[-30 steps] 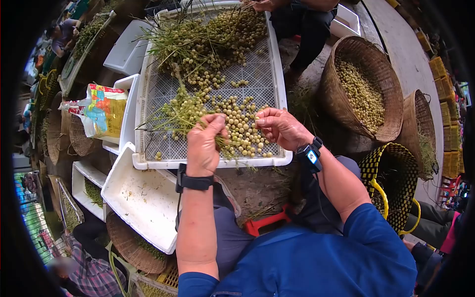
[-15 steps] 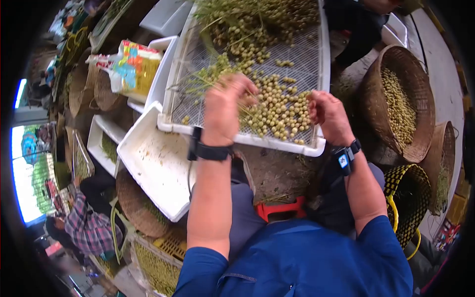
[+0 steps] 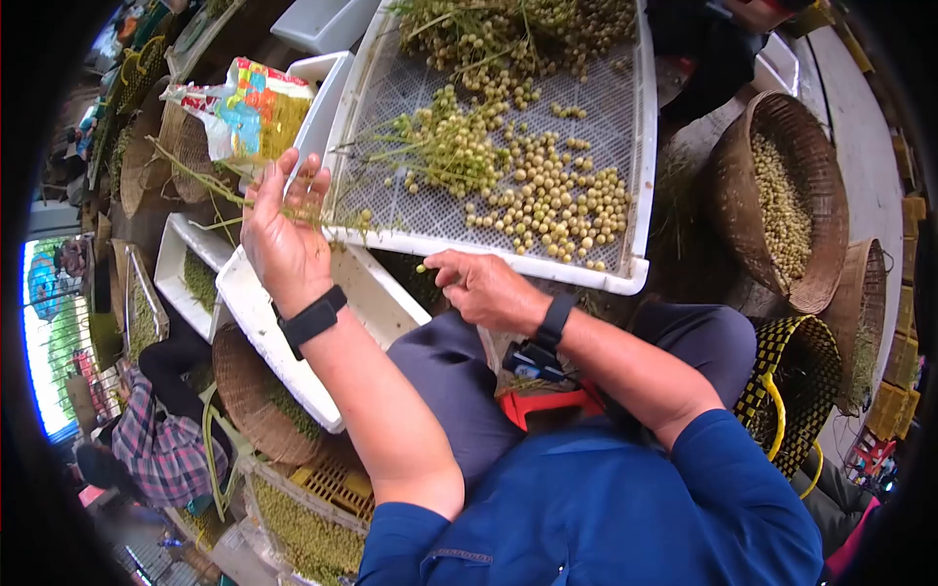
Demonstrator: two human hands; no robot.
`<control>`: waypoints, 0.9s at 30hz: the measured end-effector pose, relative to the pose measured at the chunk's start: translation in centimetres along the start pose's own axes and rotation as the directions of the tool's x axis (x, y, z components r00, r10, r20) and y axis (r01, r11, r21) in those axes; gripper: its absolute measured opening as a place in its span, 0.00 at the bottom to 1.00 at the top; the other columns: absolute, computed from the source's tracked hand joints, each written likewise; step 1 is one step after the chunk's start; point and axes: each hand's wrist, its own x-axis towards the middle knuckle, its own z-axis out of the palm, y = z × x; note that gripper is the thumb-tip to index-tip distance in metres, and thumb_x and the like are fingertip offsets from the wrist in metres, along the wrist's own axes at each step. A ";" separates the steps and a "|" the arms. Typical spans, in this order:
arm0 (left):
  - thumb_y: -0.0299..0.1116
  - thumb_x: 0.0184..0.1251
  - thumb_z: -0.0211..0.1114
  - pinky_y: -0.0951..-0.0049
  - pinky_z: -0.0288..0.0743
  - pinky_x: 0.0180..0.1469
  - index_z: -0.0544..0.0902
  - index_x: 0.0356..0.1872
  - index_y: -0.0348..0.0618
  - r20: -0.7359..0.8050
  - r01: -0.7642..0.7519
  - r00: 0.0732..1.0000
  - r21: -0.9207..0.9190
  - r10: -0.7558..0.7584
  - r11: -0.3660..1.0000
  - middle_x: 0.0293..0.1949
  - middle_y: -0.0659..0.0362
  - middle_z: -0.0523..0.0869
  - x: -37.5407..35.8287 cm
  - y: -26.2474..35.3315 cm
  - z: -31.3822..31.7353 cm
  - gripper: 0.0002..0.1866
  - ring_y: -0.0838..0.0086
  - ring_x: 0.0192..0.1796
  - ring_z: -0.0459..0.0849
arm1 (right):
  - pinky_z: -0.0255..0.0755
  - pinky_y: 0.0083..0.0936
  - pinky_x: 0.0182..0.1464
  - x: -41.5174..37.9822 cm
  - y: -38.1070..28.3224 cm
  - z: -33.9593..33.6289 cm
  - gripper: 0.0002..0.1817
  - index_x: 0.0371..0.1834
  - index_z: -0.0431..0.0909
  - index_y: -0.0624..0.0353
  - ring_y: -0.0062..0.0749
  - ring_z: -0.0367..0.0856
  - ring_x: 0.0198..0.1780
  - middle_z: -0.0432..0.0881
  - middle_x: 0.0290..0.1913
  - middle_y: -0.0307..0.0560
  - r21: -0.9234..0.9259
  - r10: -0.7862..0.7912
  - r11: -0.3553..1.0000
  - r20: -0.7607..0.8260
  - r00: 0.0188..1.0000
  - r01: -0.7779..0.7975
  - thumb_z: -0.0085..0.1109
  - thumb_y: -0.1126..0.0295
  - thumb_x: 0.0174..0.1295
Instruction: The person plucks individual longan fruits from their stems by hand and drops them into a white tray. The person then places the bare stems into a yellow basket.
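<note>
My left hand [image 3: 286, 234] is raised over the tray's left front corner, fingers loosely bent. Thin green stalks [image 3: 207, 183] stick out on both sides of it and seem to pass between the fingers. Lower and to the right, in front of the tray's edge, my right hand [image 3: 486, 290] is closed in a pinch. A small yellow-green round fruit [image 3: 421, 268] shows at its fingertips. The white mesh tray [image 3: 633, 281] holds loose round fruits [image 3: 557, 200], a green bunch on stems [image 3: 445, 146] and a darker heap [image 3: 518, 37] at the far end.
A white foam box [image 3: 269, 327] lies left of my knees. On the right stand a wicker basket of fruits [image 3: 782, 210] and a yellow-black woven basket [image 3: 796, 366]. A colourful bag [image 3: 256, 112] is beyond the box. Another person in a checked shirt [image 3: 174, 444] sits at left.
My left hand has swung left off the tray with stalks. My right hand has moved left and toward me from the tray's right edge. The green bunch now lies on the mesh.
</note>
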 end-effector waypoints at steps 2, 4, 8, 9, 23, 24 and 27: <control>0.31 0.77 0.59 0.62 0.85 0.53 0.79 0.50 0.34 0.007 0.010 1.000 -0.033 -0.010 0.999 0.48 0.49 0.86 -0.2 0.2 0.0 0.10 0.62 0.49 0.87 | 0.80 0.33 0.45 -0.1 -0.9 -0.7 0.18 0.55 0.79 0.65 0.44 0.87 0.38 0.88 0.39 0.56 0.103 0.135 0.986 0.001 0.991 -0.134 0.58 0.75 0.62; 0.30 0.76 0.59 0.63 0.85 0.51 0.79 0.49 0.34 0.026 0.024 0.999 -0.028 -0.023 0.999 0.47 0.50 0.86 -0.1 -0.2 0.0 0.10 0.63 0.48 0.87 | 0.79 0.34 0.42 0.0 -0.2 -1.9 0.16 0.53 0.81 0.65 0.43 0.86 0.37 0.86 0.42 0.55 -0.016 0.106 0.994 -0.159 0.981 -0.110 0.59 0.73 0.63; 0.28 0.75 0.57 0.67 0.83 0.35 0.81 0.42 0.39 -0.141 0.139 0.978 -0.103 -0.153 0.985 0.37 0.57 0.84 2.6 -5.9 -1.3 0.06 0.68 0.31 0.84 | 0.77 0.35 0.43 1.5 0.8 -5.8 0.12 0.47 0.82 0.65 0.45 0.84 0.39 0.85 0.45 0.57 -0.270 -0.029 0.961 -0.290 0.957 -0.053 0.61 0.70 0.63; 0.28 0.75 0.57 0.68 0.81 0.32 0.81 0.39 0.41 -0.141 0.247 0.950 -0.213 -0.279 0.945 0.32 0.59 0.83 3.9 -8.6 -2.7 0.05 0.70 0.28 0.81 | 0.77 0.35 0.43 1.5 0.7 -6.6 0.12 0.46 0.82 0.66 0.44 0.85 0.39 0.85 0.45 0.56 -0.270 -0.032 0.962 -0.283 0.959 -0.048 0.61 0.70 0.64; 0.38 0.70 0.69 0.75 0.64 0.25 0.72 0.28 0.51 -0.361 0.457 0.782 -0.222 -0.508 0.862 0.21 0.68 0.66 5.3 -16.9 -0.1 0.15 0.78 0.21 0.67 | 0.77 0.27 0.43 -6.5 -1.6 -13.6 0.13 0.49 0.82 0.67 0.28 0.83 0.39 0.86 0.38 0.49 -0.071 0.269 0.959 -0.091 0.959 -0.275 0.61 0.69 0.67; 0.38 0.70 0.70 0.74 0.65 0.24 0.72 0.30 0.49 -0.345 0.454 0.786 -0.242 -0.514 0.857 0.22 0.66 0.66 5.4 -17.0 -0.3 0.14 0.77 0.21 0.67 | 0.77 0.26 0.43 -6.8 -1.4 -13.8 0.13 0.50 0.83 0.66 0.25 0.82 0.39 0.86 0.38 0.47 -0.090 0.258 0.960 -0.085 0.962 -0.265 0.61 0.68 0.68; 0.38 0.70 0.70 0.75 0.66 0.23 0.73 0.33 0.47 -0.284 0.505 0.777 -0.252 -0.562 0.826 0.24 0.64 0.69 5.7 -17.1 -0.3 0.13 0.77 0.21 0.68 | 0.77 0.31 0.43 -7.5 -1.7 -14.5 0.13 0.48 0.83 0.64 0.34 0.84 0.38 0.86 0.38 0.51 -0.120 0.226 0.965 -0.073 0.971 -0.234 0.62 0.68 0.66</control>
